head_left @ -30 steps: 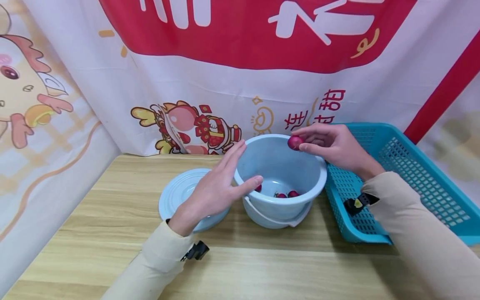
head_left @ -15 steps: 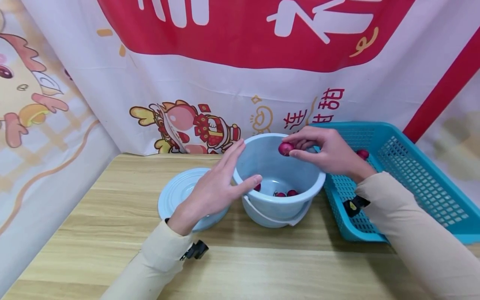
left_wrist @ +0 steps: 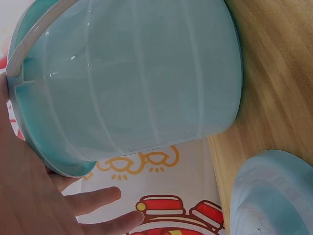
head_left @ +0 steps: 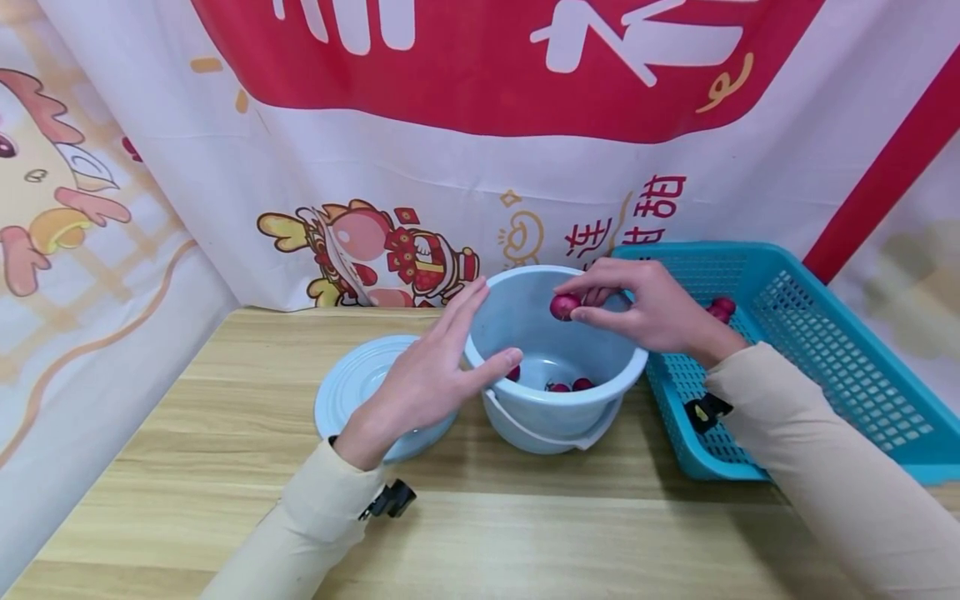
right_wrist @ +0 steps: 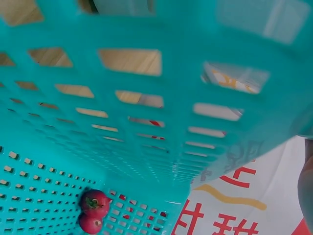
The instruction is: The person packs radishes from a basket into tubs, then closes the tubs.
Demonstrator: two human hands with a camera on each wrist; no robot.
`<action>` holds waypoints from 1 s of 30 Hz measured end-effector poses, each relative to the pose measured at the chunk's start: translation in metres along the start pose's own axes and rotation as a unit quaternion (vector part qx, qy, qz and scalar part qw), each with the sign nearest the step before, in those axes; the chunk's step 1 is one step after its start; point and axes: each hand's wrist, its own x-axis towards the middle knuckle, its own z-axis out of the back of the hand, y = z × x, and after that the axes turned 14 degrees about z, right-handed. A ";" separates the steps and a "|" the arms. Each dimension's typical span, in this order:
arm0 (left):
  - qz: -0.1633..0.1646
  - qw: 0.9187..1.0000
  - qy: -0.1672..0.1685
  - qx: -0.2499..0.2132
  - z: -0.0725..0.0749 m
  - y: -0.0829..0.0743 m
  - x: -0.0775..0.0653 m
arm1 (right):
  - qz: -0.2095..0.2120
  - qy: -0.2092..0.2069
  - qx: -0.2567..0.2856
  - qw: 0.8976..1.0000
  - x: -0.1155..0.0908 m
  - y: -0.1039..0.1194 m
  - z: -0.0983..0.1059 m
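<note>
My right hand [head_left: 633,307] pinches a small red radish [head_left: 564,307] between thumb and fingers, over the mouth of the light blue bucket [head_left: 551,425]. Inside the bucket lie a few more radishes [head_left: 582,384] near its bottom. My left hand [head_left: 431,375] is at the bucket's left rim, thumb across it and fingers stretched out along the outside. The left wrist view shows those fingers [left_wrist: 100,200] spread beside the bucket wall. Two radishes [right_wrist: 94,203], one with a green stem end, lie in the teal basket [right_wrist: 176,29] in the right wrist view.
A round light blue lid [head_left: 341,383] lies on the wooden table [head_left: 247,467], partly under my left hand. The perforated basket stands right beside the bucket, below my right forearm. A printed cloth [head_left: 420,167] hangs behind the table.
My right hand has moved left and slightly down with the radish, from the bucket's far right rim to over its opening. Radishes in the basket have come into view. The left hand stays put.
</note>
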 end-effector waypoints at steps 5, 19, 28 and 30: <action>-0.001 1.000 0.000 -0.001 0.000 0.001 0.000 | -0.002 0.011 -0.004 1.000 0.001 0.001 -0.001; -0.003 1.000 0.000 -0.002 0.000 0.000 0.000 | 0.005 0.027 -0.020 0.999 0.001 0.002 -0.001; -0.005 1.000 -0.002 -0.006 0.000 0.001 0.001 | 0.037 0.037 -0.014 0.999 0.000 0.001 0.000; -0.006 1.000 -0.002 -0.008 -0.001 0.001 0.001 | 0.045 0.038 -0.013 0.998 0.000 0.000 0.000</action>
